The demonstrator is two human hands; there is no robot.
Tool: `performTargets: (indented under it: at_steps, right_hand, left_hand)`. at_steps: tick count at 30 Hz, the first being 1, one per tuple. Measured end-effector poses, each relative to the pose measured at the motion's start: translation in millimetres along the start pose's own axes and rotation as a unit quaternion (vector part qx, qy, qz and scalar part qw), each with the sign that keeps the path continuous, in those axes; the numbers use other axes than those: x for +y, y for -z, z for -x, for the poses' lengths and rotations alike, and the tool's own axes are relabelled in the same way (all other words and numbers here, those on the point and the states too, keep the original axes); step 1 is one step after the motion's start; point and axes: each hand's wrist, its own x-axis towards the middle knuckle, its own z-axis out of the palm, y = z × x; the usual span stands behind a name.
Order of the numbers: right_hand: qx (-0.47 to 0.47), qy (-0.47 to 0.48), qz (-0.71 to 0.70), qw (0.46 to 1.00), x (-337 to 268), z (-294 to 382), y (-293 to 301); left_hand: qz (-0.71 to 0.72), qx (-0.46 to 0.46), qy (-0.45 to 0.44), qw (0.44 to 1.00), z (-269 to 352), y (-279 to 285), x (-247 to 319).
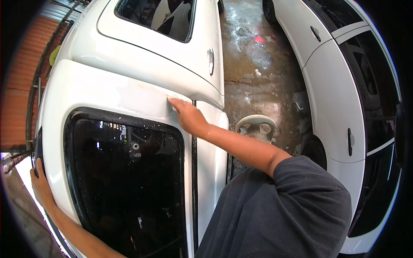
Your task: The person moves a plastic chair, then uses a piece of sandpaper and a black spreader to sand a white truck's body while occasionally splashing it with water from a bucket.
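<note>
My right hand (190,117) lies against a white vehicle panel (138,96), above the top right corner of a dark window (129,180) with a black rubber seal. A dull greyish patch spreads over the panel to the left of its fingertips. Whether a thin item sits under those fingers cannot be told. At the far left, my left hand (42,187) rests around the vehicle's outer edge beside a black part; its fingers are partly hidden there. White specks dot my right forearm and the window seal.
Beyond the panel is a white cab with a rear side window (158,16) and a door handle (211,60). Another white car (335,87) stands to the right across a wet, stained concrete floor (258,77). A pale round plastic object (256,124) is near my right elbow.
</note>
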Motion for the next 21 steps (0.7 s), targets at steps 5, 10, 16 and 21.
performTargets:
  at_steps: [5, 10, 16, 21]
  right_hand:
    - [-0.007, 0.014, 0.007, 1.0, -0.9, 7.4, -0.3]
    - [0.021, 0.014, 0.044, 0.999, 6.5, -10.8, 3.3]
    - [0.003, 0.035, 0.022, 0.999, -1.8, -1.0, -0.9]
    - [-0.022, 0.03, 0.018, 0.999, -10.0, 9.7, -2.6]
  left_hand:
    - [-0.003, -0.007, 0.005, 1.0, -0.9, -0.9, -2.7]
    - [-0.002, 0.008, 0.009, 1.0, 0.7, -0.3, 3.1]
    - [-0.001, -0.014, 0.016, 1.0, 0.5, 0.9, 0.7]
    - [-0.004, -0.003, 0.009, 1.0, 0.8, 1.6, 0.8]
